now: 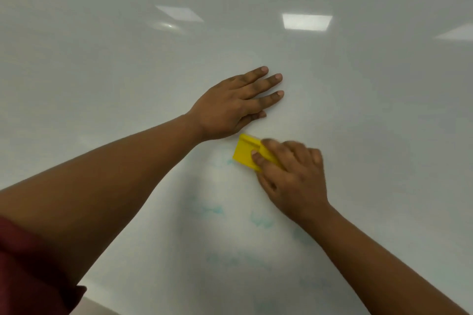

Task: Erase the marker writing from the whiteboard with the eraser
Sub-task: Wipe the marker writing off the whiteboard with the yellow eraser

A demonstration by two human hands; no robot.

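A glossy whiteboard point(102, 84) fills almost the whole view. My right hand point(291, 176) is shut on a yellow eraser point(245, 151) and presses it flat on the board just right of centre. My left hand point(230, 107) rests flat on the board right above the eraser, fingers spread and pointing right. Faint smeared teal marker traces point(261, 221) lie below the eraser, with more pale smudges point(230, 259) lower down. My fingers cover the right half of the eraser.
Ceiling light panels reflect in the upper board point(305, 22). The board's lower edge and a strip of paler surface point(97, 307) show at the bottom left, beside my dark red sleeve point(28, 271).
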